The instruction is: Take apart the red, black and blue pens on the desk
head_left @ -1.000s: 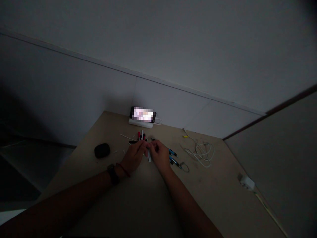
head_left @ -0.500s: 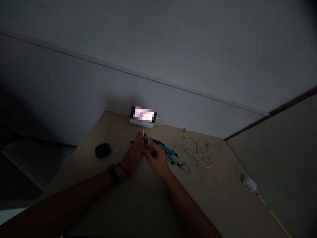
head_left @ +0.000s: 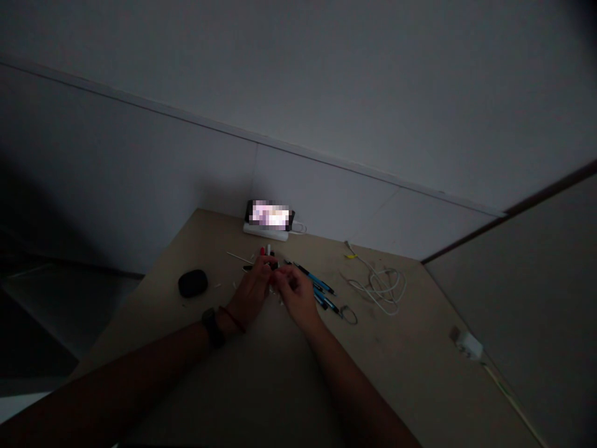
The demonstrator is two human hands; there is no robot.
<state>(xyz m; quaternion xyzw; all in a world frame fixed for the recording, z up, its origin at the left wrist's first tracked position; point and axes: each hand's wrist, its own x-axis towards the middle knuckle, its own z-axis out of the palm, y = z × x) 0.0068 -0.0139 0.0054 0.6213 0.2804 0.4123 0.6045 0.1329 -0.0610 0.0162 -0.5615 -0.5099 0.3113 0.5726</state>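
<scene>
The fingers of the left hand [head_left: 253, 285] and the right hand [head_left: 298, 292] are bunched together over the table [head_left: 382, 354]; whether anything is clamped in them cannot be told. Blue pens [head_left: 317, 280] are laid just beside the right hand, and a red-ended pen [head_left: 262, 251] is partly hidden beyond the left hand.

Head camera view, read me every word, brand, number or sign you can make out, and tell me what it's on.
No text is readable.
Phone screen: blurred into blocks, unreadable.
Blue pens: any print is too small and dark.
White plug: any marking is too blurred.
</scene>
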